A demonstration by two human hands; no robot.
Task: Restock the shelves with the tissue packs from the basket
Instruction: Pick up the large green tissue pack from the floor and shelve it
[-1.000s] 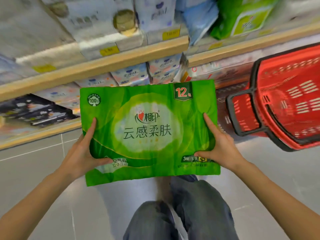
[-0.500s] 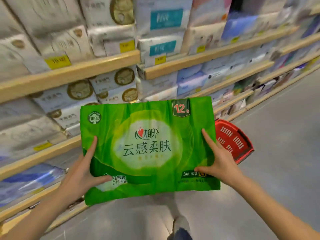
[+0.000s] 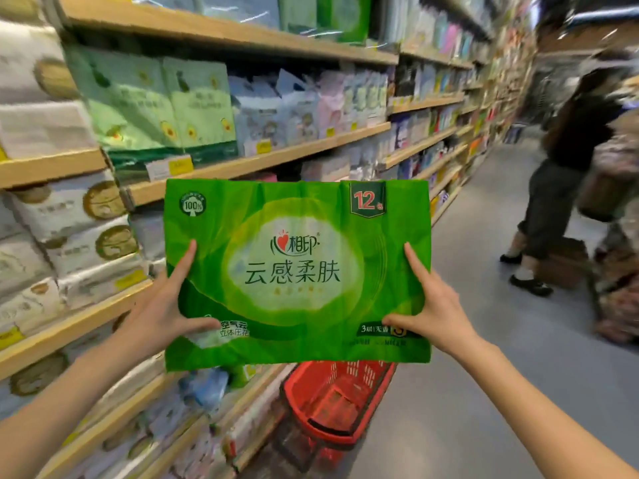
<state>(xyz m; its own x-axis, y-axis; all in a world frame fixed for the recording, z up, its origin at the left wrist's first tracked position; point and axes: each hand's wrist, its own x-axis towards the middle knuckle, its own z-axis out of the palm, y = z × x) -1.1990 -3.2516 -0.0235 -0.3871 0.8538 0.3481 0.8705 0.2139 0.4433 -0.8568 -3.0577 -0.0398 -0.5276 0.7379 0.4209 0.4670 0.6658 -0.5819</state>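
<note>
A large green tissue pack [image 3: 297,271] marked "12" is held flat in front of me at chest height. My left hand [image 3: 162,309] grips its left edge and my right hand [image 3: 435,312] grips its right edge, thumbs on the front face. Below the pack, a red basket [image 3: 332,406] stands on the floor against the shelf base. Wooden shelves [image 3: 242,164] full of tissue packs run along the left. Similar green packs [image 3: 332,15] sit on the top shelf.
A person in dark clothes [image 3: 567,174] bends over at the right of the aisle, beside a brown box [image 3: 563,261] on the floor. Grey floor [image 3: 484,392] stretches down the aisle to the right of the basket.
The view has risen from the floor and basket to the upper shelves and the aisle. Both hands keep the same grip on the green pack, now higher, with the basket below it.
</note>
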